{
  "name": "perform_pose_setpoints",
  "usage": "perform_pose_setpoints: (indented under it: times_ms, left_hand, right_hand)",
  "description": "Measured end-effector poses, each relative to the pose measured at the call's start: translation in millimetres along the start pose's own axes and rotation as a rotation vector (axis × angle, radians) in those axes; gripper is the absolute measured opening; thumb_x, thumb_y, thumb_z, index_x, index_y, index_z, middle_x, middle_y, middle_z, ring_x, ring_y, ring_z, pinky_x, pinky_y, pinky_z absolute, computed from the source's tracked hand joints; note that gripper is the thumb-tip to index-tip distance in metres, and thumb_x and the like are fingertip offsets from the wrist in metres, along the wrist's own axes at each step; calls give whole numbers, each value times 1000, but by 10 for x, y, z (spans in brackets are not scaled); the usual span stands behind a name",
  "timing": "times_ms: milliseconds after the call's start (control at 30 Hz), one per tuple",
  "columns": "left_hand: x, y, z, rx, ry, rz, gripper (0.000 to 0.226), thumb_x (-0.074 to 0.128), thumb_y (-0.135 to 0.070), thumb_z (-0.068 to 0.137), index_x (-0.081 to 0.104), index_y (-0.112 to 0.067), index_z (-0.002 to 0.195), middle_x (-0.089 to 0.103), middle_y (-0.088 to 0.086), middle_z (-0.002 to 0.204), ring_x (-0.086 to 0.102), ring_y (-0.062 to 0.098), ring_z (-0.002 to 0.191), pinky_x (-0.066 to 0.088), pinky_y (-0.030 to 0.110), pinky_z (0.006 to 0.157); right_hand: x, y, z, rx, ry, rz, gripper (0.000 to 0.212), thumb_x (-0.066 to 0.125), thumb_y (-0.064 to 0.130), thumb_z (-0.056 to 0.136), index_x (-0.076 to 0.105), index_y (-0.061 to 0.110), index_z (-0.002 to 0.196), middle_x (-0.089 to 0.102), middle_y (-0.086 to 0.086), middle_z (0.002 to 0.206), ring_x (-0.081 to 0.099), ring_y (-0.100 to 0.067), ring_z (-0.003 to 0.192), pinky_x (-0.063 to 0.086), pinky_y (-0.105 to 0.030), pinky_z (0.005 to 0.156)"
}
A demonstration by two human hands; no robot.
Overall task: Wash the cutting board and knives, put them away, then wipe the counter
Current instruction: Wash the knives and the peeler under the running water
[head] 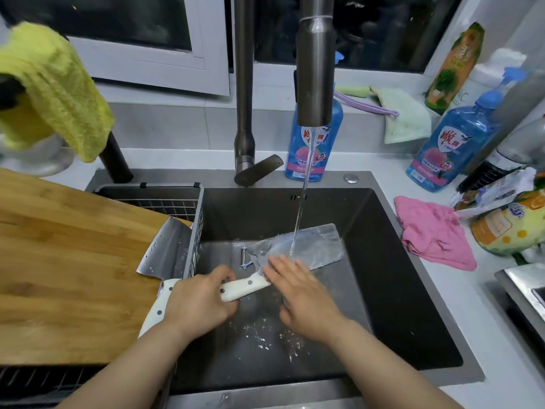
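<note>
The knife-washing step is under way. A cleaver [312, 246] lies flat in the middle of the sink [398, 290], blade pointing right and far, with a thin stream from the tap [315, 69] landing on the blade. The left hand [200, 302] is wrapped around its white handle [247, 286]. The right hand [298, 293] lies with straight, spread fingers on the near part of the blade, apparently rubbing it clean.

A second cleaver [169, 249] rests on the cutting board [65, 261] at the left, its blade overhanging the wire basket at the sink's left side. A peeler [244, 258] lies in the sink just beside the held cleaver.

Next, I judge, the blade wants turning over for the other face, with fingers kept off the edge. The second cleaver and the board look still to be washed. A pink cloth [433, 234] lies on the worktop [472, 305] to the right, handy for wiping.
</note>
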State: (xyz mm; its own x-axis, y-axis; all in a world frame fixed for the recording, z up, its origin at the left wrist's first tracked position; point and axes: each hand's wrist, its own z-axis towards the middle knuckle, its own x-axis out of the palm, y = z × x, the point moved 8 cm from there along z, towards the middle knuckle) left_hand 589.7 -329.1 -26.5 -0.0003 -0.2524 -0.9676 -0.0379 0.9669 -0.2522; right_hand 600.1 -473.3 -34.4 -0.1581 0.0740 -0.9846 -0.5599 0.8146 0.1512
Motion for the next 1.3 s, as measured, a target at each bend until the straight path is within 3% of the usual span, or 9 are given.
perform_pose_setpoints:
  times_ms: [100,200,433,600,800,967,1067,1200,1300]
  left_hand:
    - [-39,47,-17,2,-31,-9,30,58,-35,78,53,-28,107,69,-1,97,63,21,95,29,25,63]
    - [-26,47,-60,11,-23,-18,31,58,-35,78,53,-29,108,69,-1,98,62,20,96,28,25,64]
    - [-53,-3,-73,31,-15,-28,38,51,-47,74,53,-29,107,70,-1,98,63,20,96,34,26,67]
    - [-88,51,-120,47,-70,-100,30,66,-34,74,59,-25,101,72,2,89,66,24,88,28,26,57]
    - [-112,-34,-84,104,-107,-71,34,53,-45,63,61,-26,90,71,2,75,68,21,74,32,24,56]
    - [-88,72,-111,84,-96,-79,26,76,-29,61,63,-24,82,70,2,64,67,25,63,24,21,45]
    - [-85,28,-126,54,-72,-56,27,65,-36,73,58,-27,98,71,1,86,66,23,85,29,26,57]
    - [-55,-5,-95,36,-24,-40,31,57,-41,78,54,-29,106,70,0,96,63,20,94,33,25,66]
    - [-96,37,-105,37,-46,-59,33,59,-42,74,57,-27,103,71,0,91,65,20,89,30,25,60]
  right_hand:
    - [-111,-452,2,160,-71,58,78,50,14,86,2,15,148,-13,2,154,-8,-17,145,-21,-19,108]
    - [-154,-609,14,300,-89,70,76,46,13,88,0,13,148,-6,-6,157,-6,-19,146,-15,-25,110]
    - [-81,-68,143,-16,-104,-31,79,60,11,58,45,5,135,40,-11,144,42,-27,132,12,-50,106]
    - [-183,-634,58,289,-86,30,76,45,10,87,1,13,148,-6,-6,157,-6,-19,146,-14,-24,108]
    - [46,109,156,-82,-29,2,80,61,17,48,53,7,127,55,-12,133,53,-27,122,25,-51,100]
    - [-131,-533,88,218,-116,18,78,45,6,85,1,12,148,-6,-7,157,-4,-19,146,-12,-23,109]
    - [-79,-306,107,181,-58,54,80,50,9,85,1,13,148,-6,-7,157,-4,-20,146,-16,-24,107]
    - [72,174,141,-81,-44,-105,97,82,35,32,56,14,123,61,-3,127,59,-17,117,34,-34,101]
    - [29,-90,128,56,-5,-87,98,82,33,33,54,14,125,55,-2,132,58,-15,118,40,-31,99]
